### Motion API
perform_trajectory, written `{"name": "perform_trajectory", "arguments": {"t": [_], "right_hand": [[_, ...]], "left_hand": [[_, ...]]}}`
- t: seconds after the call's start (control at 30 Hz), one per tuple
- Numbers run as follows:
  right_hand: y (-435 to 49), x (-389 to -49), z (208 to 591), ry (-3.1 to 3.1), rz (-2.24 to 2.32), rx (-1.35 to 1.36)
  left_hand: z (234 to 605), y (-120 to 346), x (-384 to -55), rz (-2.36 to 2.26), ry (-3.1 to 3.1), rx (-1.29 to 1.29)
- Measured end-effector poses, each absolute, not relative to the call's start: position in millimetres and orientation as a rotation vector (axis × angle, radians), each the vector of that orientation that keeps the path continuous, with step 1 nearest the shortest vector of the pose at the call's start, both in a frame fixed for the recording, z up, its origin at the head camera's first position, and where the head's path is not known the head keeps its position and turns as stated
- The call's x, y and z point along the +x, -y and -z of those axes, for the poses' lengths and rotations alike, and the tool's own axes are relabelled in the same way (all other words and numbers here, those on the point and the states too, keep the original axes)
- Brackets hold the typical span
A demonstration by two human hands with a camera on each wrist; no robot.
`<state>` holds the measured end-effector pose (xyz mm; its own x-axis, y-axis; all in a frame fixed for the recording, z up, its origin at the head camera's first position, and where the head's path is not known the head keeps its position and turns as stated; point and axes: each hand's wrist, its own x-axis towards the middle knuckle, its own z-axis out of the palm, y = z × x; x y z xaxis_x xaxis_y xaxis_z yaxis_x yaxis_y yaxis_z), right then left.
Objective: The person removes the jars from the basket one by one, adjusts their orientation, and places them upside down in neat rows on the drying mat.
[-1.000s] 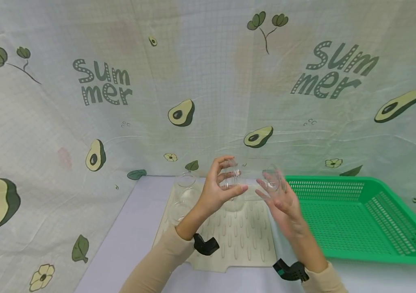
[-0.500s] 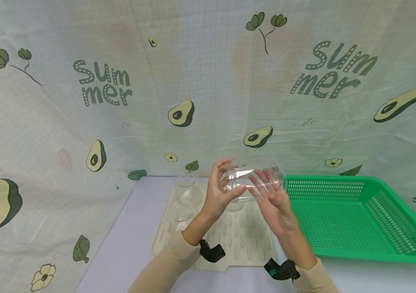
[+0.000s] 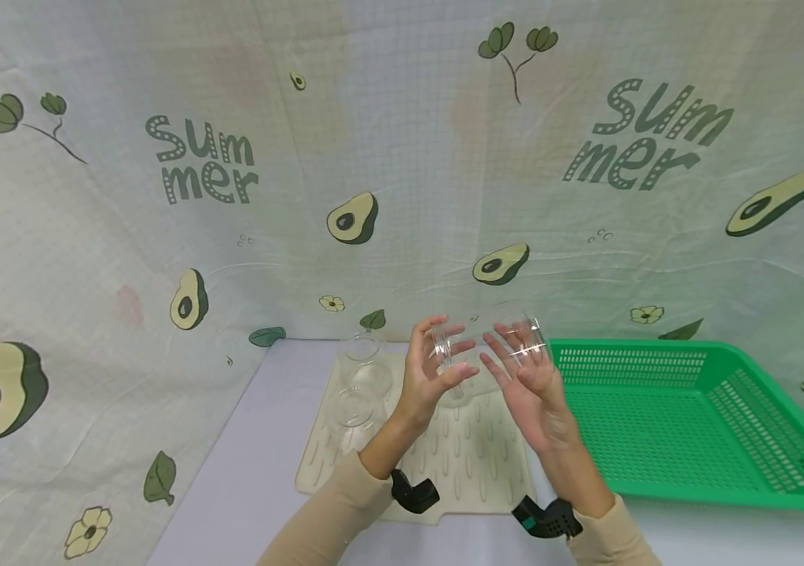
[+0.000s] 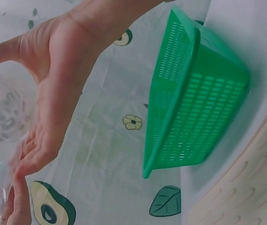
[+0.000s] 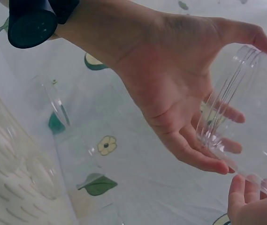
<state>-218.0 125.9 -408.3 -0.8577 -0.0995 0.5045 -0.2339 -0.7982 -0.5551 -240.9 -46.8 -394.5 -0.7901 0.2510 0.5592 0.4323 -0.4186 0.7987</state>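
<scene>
A large clear jar (image 3: 482,338) lies on its side, raised above the mat between both hands. My left hand (image 3: 426,369) grips its ridged neck at the left end, thumb in front and fingers behind. At the other end my right hand (image 3: 532,381) holds the jar near its base, with fingers spread behind the wall and thumb in front. The left wrist view shows the right hand (image 4: 60,79) around the base, which bears faint raised markings. In the right wrist view the left hand (image 5: 171,84) curves around the neck ridges (image 5: 229,89).
A cream ribbed mat (image 3: 472,472) lies on the white table (image 3: 232,487). Clear round containers, including one at the front left (image 3: 355,405), stand on the mat's left side. At right sits a green perforated basket (image 3: 656,424). A printed cloth (image 3: 402,157) hangs behind.
Both hands have come slightly closer together; the left moved a little down, the right a little left. The jar's neck end has lowered slightly. The basket and mat have stayed put.
</scene>
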Motion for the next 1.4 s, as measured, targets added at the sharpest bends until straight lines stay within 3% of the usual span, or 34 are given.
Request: {"name": "perform_trajectory", "arguments": {"t": [0.23,0.6,1.4], "right_hand": [[-130,-221,407,0.957,-2.752,0.896],[-135,-220,396,1.067,-2.679,0.776],[-142,-215,411,1.415,-2.512,0.727]], "left_hand": [[399,50,-243,2.292,1.719,-0.936],[388,69,-241,1.909,2.030,-0.912],[381,158,-251,1.552,2.279,-0.838]]}}
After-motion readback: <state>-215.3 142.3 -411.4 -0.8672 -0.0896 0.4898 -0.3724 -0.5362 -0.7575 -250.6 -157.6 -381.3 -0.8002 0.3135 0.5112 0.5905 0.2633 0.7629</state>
